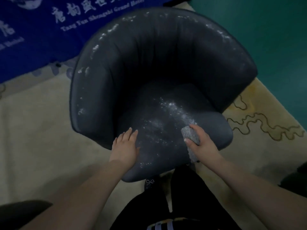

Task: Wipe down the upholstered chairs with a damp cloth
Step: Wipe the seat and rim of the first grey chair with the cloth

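White Chinese characters and partly legible Latin lettering, "Grand Hotel" among it, run across the royal-blue cloth banner at upper left. Below it, beige patterned carpet. The dark grey upholstered tub chair shows white speckles. Left hand lies flat, fingers straight, on the seat; right hand grips the grey textured cloth against the seat's right front.

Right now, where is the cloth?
In the head view the cloth is in the right hand, pressed on the right front part of the chair seat, beside the white specks.
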The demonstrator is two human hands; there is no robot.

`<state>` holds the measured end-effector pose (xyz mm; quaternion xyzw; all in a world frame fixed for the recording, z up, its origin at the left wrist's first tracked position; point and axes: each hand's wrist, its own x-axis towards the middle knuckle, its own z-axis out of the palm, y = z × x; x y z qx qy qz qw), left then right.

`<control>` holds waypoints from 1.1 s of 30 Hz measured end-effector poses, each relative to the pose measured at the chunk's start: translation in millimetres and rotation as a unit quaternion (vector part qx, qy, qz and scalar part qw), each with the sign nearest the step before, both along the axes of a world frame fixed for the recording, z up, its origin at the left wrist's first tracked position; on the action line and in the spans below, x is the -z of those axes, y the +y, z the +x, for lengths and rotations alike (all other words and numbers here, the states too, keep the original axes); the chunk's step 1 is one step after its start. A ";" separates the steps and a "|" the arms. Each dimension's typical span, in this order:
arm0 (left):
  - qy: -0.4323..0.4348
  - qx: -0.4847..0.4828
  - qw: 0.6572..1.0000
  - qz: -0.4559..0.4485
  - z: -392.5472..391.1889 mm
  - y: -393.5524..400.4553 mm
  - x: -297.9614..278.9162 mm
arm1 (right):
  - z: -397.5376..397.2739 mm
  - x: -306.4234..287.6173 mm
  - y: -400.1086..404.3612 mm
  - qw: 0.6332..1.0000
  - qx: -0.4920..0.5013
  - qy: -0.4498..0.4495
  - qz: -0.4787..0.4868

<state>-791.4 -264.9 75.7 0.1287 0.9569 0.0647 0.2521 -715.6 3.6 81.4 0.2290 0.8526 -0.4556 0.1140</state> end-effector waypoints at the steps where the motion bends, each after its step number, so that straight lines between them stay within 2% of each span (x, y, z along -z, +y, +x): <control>1: -0.005 -0.025 1.000 0.001 1.5 -3.6 4.7 | -13.1 3.3 -0.2 1.000 -0.028 -0.008 -0.001; 8: -0.008 -0.172 0.985 -0.027 24.1 -9.5 35.7 | -92.5 36.6 3.8 0.971 -0.233 -0.053 -0.021; 12: -0.028 -0.294 0.955 -0.019 51.3 -6.4 56.1 | -123.3 58.6 -1.8 0.938 -0.339 -0.062 -0.017; 19: -0.043 -0.450 0.892 0.032 99.4 -6.6 116.4 | -128.0 114.7 -51.3 0.914 -0.397 -0.067 -0.047; 24: -0.024 -0.495 0.866 0.069 111.6 -12.2 176.4 | -127.3 176.9 -98.3 0.892 -0.451 0.007 -0.001; 29: 0.025 -0.511 0.855 0.082 112.1 -16.2 228.3 | -141.9 237.5 -142.8 0.847 -0.519 0.087 0.069; 33: 0.043 -0.506 0.858 0.084 114.3 -17.1 256.0 | -143.1 279.5 -175.8 0.828 -0.522 0.134 0.152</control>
